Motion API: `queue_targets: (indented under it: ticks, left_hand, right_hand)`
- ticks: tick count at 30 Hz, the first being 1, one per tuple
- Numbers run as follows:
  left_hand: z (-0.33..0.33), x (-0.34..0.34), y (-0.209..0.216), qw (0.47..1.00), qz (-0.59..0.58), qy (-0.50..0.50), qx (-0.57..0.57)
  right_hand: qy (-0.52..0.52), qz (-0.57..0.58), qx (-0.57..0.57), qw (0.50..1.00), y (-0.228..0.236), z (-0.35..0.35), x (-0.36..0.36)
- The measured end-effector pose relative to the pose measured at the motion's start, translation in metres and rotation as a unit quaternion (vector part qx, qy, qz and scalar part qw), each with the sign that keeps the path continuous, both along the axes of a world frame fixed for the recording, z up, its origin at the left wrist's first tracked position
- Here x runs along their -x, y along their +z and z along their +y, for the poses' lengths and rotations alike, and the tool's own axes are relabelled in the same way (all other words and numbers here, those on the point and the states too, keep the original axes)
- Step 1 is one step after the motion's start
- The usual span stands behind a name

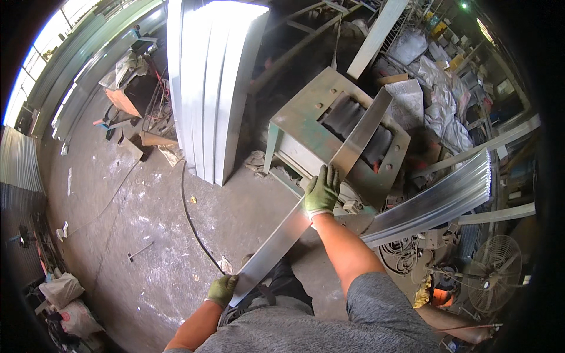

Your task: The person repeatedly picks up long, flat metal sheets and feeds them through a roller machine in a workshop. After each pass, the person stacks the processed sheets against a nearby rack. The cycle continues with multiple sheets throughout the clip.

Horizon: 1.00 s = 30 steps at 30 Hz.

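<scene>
A long, flat metal strip [272,249] slants from beside my waist up across the top of a green and beige machine [298,113]. Its far end crosses two dark rollers [346,116] set into the machine's top plate. My left hand [223,289], in a green glove, is closed round the strip's near end. Farther along, my right hand [322,189], gloved the same, lies flat on the strip just short of the machine, its fingers stretched out. What the strip's underside rests on is hidden.
A tall stack of shiny metal panels [215,94] stands left of the machine. More ribbed metal lengths [435,194] lie at the right, near a caged fan [493,273]. A dark cable [189,217] runs along the floor, and a small T-shaped tool [140,252] lies there.
</scene>
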<state>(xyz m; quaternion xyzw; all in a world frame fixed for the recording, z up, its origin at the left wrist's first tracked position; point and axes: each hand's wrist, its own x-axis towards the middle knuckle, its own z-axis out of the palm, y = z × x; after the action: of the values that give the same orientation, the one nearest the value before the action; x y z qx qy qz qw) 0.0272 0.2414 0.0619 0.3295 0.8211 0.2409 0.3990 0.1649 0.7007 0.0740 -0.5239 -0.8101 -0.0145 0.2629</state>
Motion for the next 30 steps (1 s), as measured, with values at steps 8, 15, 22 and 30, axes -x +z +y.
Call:
queue_targets:
  ticks: [8, 15, 22, 30]
  left_hand:
    - [-0.117, 0.018, -0.011, 0.998, -0.015, 0.002, 0.066]
    - [-0.218, 0.030, -0.023, 0.995, -0.006, 0.004, 0.102]
    - [-0.257, 0.039, -0.034, 0.983, -0.012, 0.008, 0.185]
    - [-0.036, 0.012, 0.021, 0.987, -0.034, -0.048, 0.151]
  right_hand:
    - [0.017, 0.008, 0.036, 0.999, -0.015, -0.125, 0.013]
    - [0.037, -0.023, 0.098, 0.994, -0.021, -0.222, 0.019]
    - [0.079, -0.045, 0.232, 0.968, -0.014, -0.256, 0.014]
    - [0.069, -0.056, 0.055, 0.995, 0.007, -0.051, -0.007]
